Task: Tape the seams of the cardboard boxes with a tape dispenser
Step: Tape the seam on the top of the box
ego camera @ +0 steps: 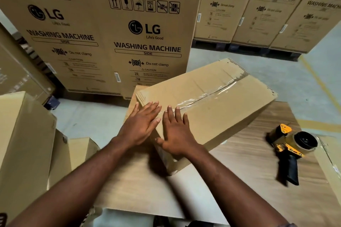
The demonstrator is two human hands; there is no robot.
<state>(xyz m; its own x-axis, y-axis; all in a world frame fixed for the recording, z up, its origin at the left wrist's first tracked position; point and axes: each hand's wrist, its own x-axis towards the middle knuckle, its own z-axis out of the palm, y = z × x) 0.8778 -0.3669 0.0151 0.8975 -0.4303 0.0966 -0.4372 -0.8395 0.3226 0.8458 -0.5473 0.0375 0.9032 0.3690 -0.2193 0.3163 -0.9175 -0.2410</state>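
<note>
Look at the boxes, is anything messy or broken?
The clear tape along the top seam of the small box is wrinkled and bubbly, not smooth; the left hand and right hand press flat near its end. Behind, the tall washing machine box has a torn, crumpled top edge at its right corner.

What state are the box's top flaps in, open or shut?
Shut: the flaps lie flat, clear tape bridges them, left hand and right hand press it down.

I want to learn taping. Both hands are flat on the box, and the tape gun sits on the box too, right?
No. Head view: left hand and right hand are flat on the box, but the tape gun lies on the table beside it.
</note>
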